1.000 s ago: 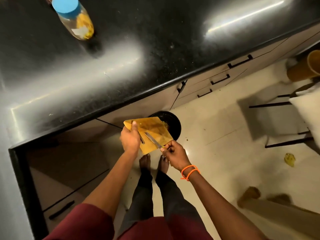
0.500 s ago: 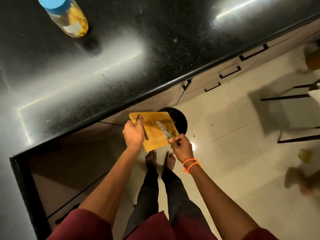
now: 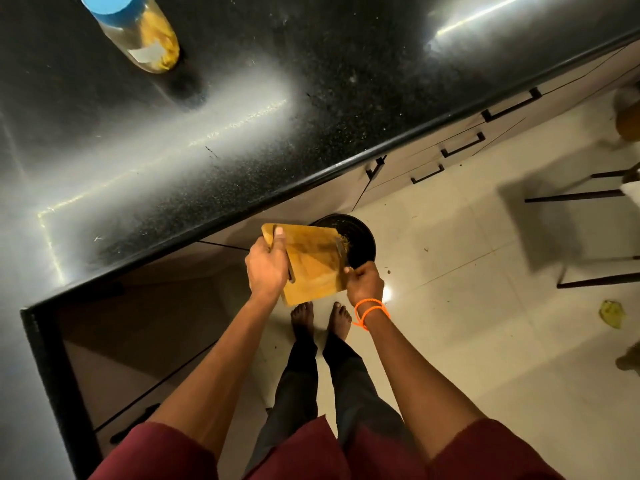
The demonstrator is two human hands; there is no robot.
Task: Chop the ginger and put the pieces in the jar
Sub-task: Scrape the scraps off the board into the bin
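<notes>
My left hand (image 3: pixel 266 266) grips the left edge of a wooden cutting board (image 3: pixel 311 268), held tilted over a round black bin (image 3: pixel 360 237) on the floor. The knife (image 3: pixel 341 249) is in my right hand (image 3: pixel 365 282), its blade at the board's far right edge, where a small heap of yellowish scraps (image 3: pixel 344 240) hangs over the bin. A clear jar (image 3: pixel 138 32) with a blue lid and yellow ginger pieces inside stands on the black counter at the far left.
The black counter (image 3: pixel 311 98) runs diagonally across the top, with drawers (image 3: pixel 460 147) under its edge. My bare feet (image 3: pixel 320 320) stand just in front of the bin. A chair frame (image 3: pixel 588 237) is on the right, and a yellow scrap (image 3: pixel 612 312) lies on the tile.
The knife blade slid across the board toward the bin, pushing scraps to the board's far edge. The camera view shifted, and my left hand kept its hold on the board.
</notes>
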